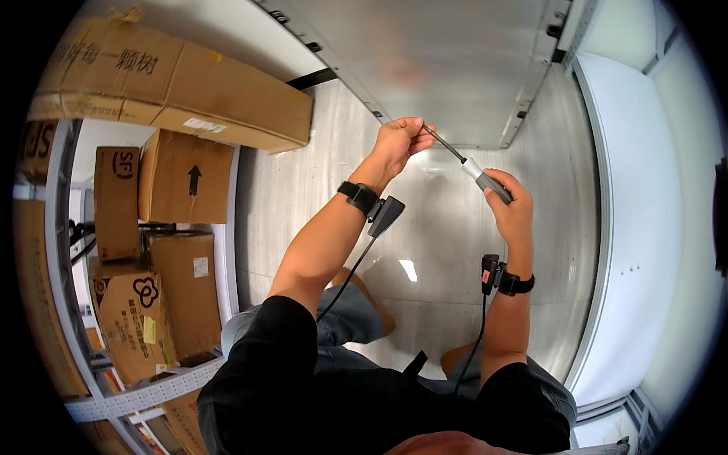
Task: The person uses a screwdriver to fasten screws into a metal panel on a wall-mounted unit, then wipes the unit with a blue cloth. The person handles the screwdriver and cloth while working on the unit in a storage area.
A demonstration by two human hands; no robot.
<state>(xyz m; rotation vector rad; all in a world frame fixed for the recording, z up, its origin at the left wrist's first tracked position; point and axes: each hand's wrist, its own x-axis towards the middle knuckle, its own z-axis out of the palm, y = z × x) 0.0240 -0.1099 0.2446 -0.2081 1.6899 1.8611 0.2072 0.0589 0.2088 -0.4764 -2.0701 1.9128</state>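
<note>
A screwdriver (pixel 482 177) with a grey and white handle and a long dark shaft is in my right hand (pixel 509 201), whose fingers wrap round the handle. My left hand (pixel 400 142) pinches at the tip of the shaft; whether a small part sits between its fingertips is too small to make out. Both wrists carry black strapped devices with cables. A large grey metal panel (pixel 462 68) stands upright beyond my hands, with dark fittings along its side edges.
Metal shelving (pixel 226 288) at the left holds several cardboard boxes (pixel 184 171). A long carton (pixel 227 98) lies across the upper left. A pale floor (pixel 432 235) is beneath me, and a long white ledge (pixel 629 227) runs along the right side.
</note>
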